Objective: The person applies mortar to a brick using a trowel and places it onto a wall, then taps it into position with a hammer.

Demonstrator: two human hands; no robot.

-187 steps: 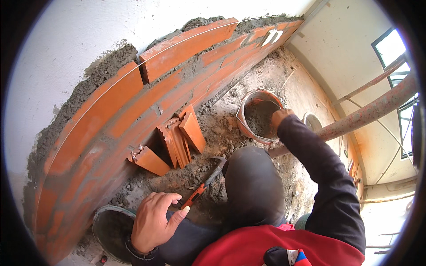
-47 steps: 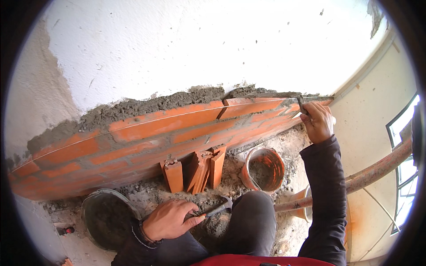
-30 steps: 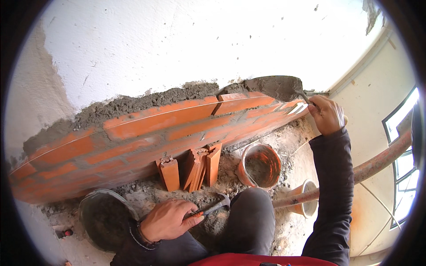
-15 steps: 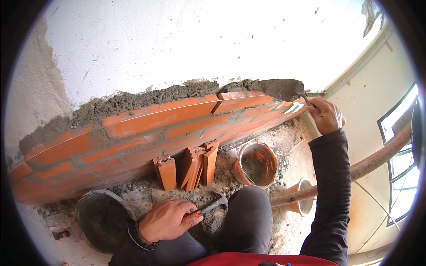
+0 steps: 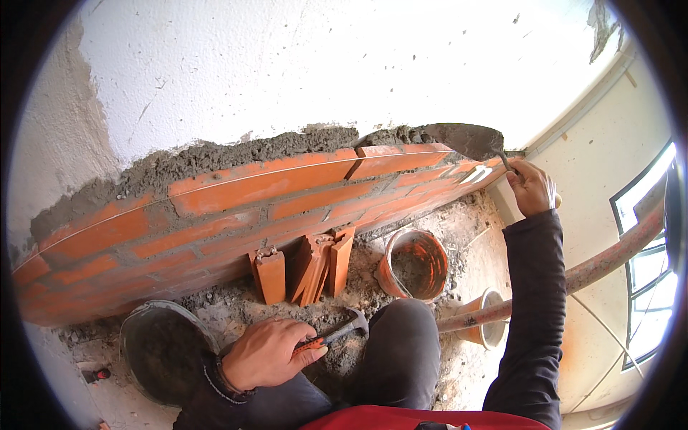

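Note:
My right hand (image 5: 534, 188) grips the handle of a trowel (image 5: 467, 138). The blade, coated in grey mortar, lies over the top of the brick wall (image 5: 265, 183) near its right end, against the white wall. Just left of the blade sits an orange brick (image 5: 398, 160) in the top course, with a dark gap at its left end. My left hand (image 5: 269, 355) rests by my left thigh, closed around the orange and black handle of a hammer (image 5: 337, 332), whose metal head points right toward my knee. A band of rough mortar (image 5: 236, 155) runs along the wall's top.
Several broken brick pieces (image 5: 271, 276) stand against the wall's foot. An orange bucket (image 5: 418, 287) is right of them, a dark round tub (image 5: 154, 344) at lower left. A rusty pipe (image 5: 602, 269) slants behind my right arm. A white string (image 5: 287, 166) spans the top course.
The trowel has slid slightly right along the wall top, uncovering more of the brick's right end. My left hand and the hammer have stayed in place.

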